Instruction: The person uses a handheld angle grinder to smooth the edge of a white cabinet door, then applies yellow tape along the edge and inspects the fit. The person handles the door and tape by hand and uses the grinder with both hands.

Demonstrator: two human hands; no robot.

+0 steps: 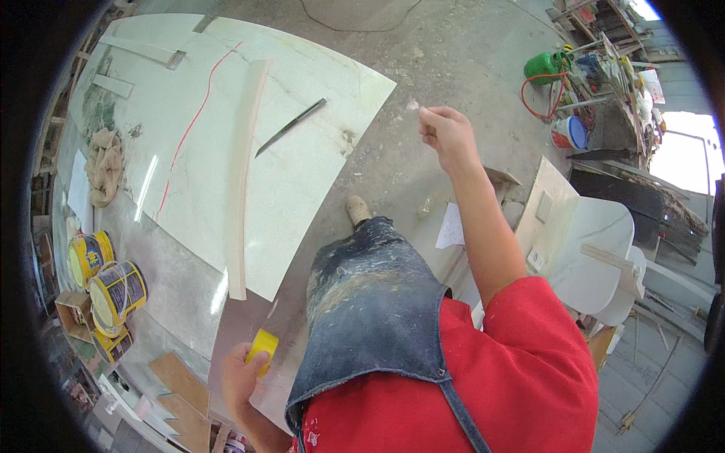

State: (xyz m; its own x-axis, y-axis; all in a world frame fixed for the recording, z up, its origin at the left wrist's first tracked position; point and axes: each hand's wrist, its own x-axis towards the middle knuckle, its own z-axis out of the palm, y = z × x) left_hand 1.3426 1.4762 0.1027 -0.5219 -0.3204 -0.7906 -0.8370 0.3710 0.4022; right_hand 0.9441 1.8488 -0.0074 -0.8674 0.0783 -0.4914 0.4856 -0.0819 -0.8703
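At the lower left, my left hand (238, 377) is closed around a roll of yellow tape (263, 349), beside the near corner of a large white marbled slab (302, 181). My right hand (449, 137) is raised over the floor past the slab's right edge, its thumb and finger pinched together. A small, pale, crumpled scrap (413, 105) sticks out from that pinch; its kind cannot be made out. Across the slab lies a long, narrow pale strip (243, 189). A slim dark pen-like tool (291, 127) rests to its right, and a curving red line (189, 124) runs to its left.
Yellow-and-dark buckets (118, 293) and a tan rag (104, 166) are at the left. Shorter pale strips (140, 49) lie on the slab's far left. To the right are leaning boards (547, 215), a white rounded panel (604, 234), a green tank (545, 68) and a white-and-blue bucket (569, 133).
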